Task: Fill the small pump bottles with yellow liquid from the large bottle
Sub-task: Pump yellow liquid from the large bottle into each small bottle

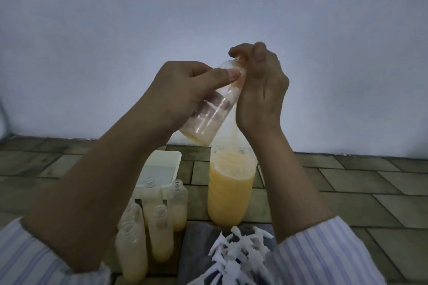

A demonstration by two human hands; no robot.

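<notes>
My left hand (183,90) grips a small clear bottle (213,111), raised and tilted with its neck up and to the right. A little yellow liquid lies in its base. My right hand (261,90) has its fingers curled at the bottle's neck; what they pinch is hidden. A pale strand runs from under that hand down toward the large bottle (229,192). This bottle stands open right below, mostly full of yellow liquid. Several small bottles (159,233) with yellow liquid and no pumps stand at the lower left.
A pile of white pump heads (240,252) lies on a dark cloth (196,250) at the near edge. A white rectangular tub (162,169) stands behind the small bottles. The surface is brown tile, ending at a pale wall.
</notes>
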